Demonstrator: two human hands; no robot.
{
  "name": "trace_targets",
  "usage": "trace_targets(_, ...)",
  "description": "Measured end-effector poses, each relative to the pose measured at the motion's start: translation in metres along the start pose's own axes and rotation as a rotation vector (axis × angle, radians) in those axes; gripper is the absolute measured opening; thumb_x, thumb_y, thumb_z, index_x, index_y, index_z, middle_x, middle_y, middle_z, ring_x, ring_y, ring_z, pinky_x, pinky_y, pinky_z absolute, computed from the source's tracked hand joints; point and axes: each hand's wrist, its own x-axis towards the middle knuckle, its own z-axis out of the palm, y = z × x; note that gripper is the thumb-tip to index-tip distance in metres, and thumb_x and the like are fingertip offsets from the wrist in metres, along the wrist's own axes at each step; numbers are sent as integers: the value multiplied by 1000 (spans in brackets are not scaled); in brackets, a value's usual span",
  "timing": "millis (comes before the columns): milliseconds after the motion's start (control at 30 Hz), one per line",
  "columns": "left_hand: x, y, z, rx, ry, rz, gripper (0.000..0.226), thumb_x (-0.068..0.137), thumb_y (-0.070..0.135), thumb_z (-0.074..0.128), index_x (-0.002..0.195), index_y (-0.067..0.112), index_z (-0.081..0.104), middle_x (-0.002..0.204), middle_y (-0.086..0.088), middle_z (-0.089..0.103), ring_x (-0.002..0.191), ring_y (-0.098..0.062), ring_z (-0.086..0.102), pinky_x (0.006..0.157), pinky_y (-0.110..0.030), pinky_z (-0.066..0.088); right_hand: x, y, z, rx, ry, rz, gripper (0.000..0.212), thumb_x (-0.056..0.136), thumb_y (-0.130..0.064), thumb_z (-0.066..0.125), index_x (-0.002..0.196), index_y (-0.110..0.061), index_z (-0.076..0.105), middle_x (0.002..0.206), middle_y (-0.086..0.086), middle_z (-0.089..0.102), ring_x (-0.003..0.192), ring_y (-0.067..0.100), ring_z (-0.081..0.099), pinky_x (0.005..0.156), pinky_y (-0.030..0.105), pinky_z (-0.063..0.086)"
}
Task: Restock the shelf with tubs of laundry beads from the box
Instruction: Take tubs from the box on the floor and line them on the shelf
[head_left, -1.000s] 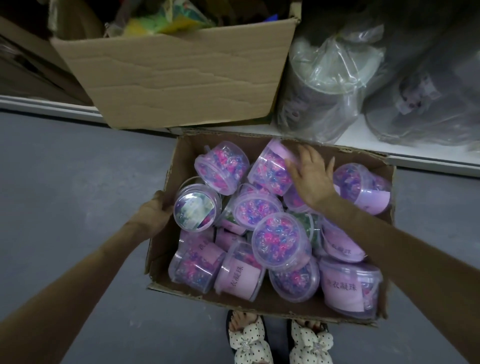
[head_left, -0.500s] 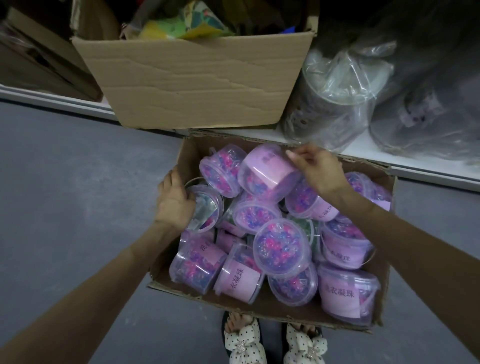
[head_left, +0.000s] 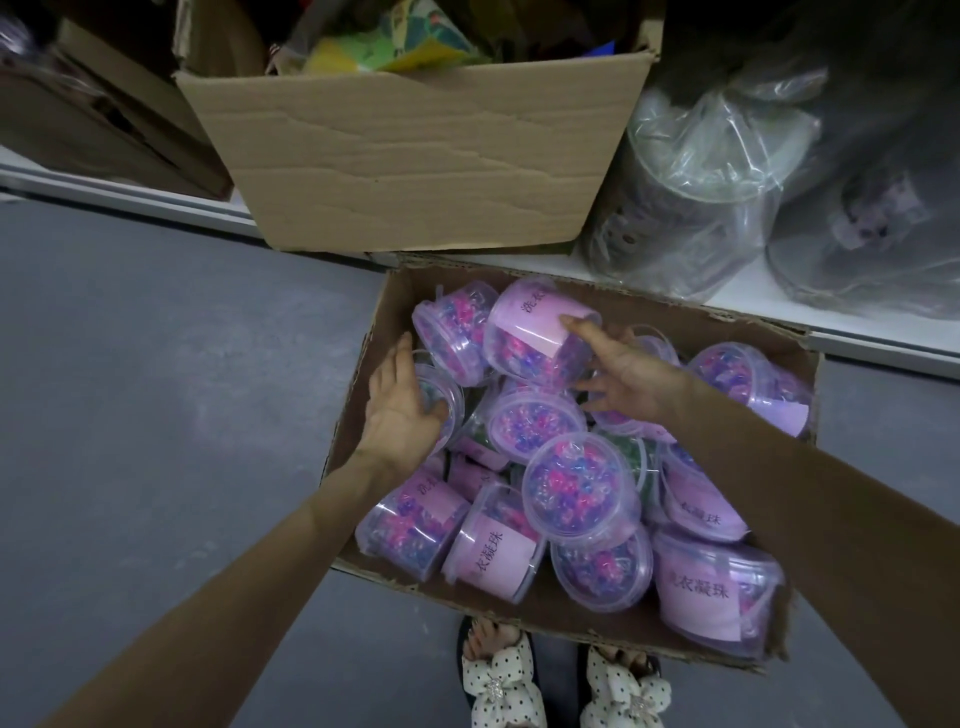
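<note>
Gripping one clear round plastic tub of pink, blue and purple laundry beads (head_left: 540, 332) in right hand (head_left: 631, 376): thumb pressed on its lilac label, other fingers spread and curled against the base end. Holding it tipped on its side at the far end of open brown cardboard box (head_left: 597, 623), on top of the pile and touching neighbouring tub (head_left: 452, 332) in the far-left corner. Resting left hand (head_left: 400, 410) flat, fingers straight and together, on clear-lidded tub (head_left: 449, 402) by the box's left wall; gripping nothing there.

Sitting on grey floor (head_left: 156, 364), far end up against white shelf edge (head_left: 779, 306). Holding well over a dozen matching tubs heaped loosely in at least two layers, some lid-up showing beads, some on their sides showing lilac labels with dark printed characters. Topping the middle with lid-up central tub (head_left: 576, 491). Hiding most of green-filled tub (head_left: 631, 452) lower down.

On the shelf: larger creased brown carton (head_left: 415, 156), open-topped, holding yellow-green packets (head_left: 400, 47); just right of it, crinkled clear plastic bags (head_left: 701, 171) around dark round containers, contents unreadable. Below the box's near edge, feet in white polka-dot sandals with bows (head_left: 501, 686).
</note>
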Motion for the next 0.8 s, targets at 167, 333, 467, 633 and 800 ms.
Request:
trace_targets(167,-3,9,-1,56,-132,145,111,75,29,75,148,11,-6,156,-6,2,143,-20,3,115,-33,7,-17,7,-3,22,-105,-31,102,62,-47,80,143,-17,27,131,0,47,119,25,51,107,52,35)
trace_targets(333,-12,27,-11,69,-206,230,127,67,37,81,146,10,-16,156,-4,-11,144,-16,-7,113,-24,1,-45,15,-4,64,-143,-17,122,32,-54,89,136,-14,40,119,-1,51,106,15,57,97,38,45)
trace_targets(467,-21,44,-24,77,-242,308,133,63,42,82,145,12,-19,156,0,-15,142,-12,-10,113,-26,-1,-72,22,5,96,-166,-48,133,15,-55,90,127,-16,30,115,0,52,104,12,54,91,39,49)
trace_targets(633,-35,67,-38,101,-180,420,137,58,46,83,145,13,-18,155,2,-5,138,-5,-5,116,-28,4,-101,12,20,-17,-214,-154,112,32,-50,91,122,-25,30,135,1,42,115,11,53,100,42,44)
trace_targets(800,-41,70,-46,86,-6,490,130,57,42,86,147,8,-1,146,-11,17,132,-12,18,108,-27,22,-113,0,29,-159,-118,-269,93,64,-24,83,130,-24,17,130,2,44,119,17,51,102,39,45)
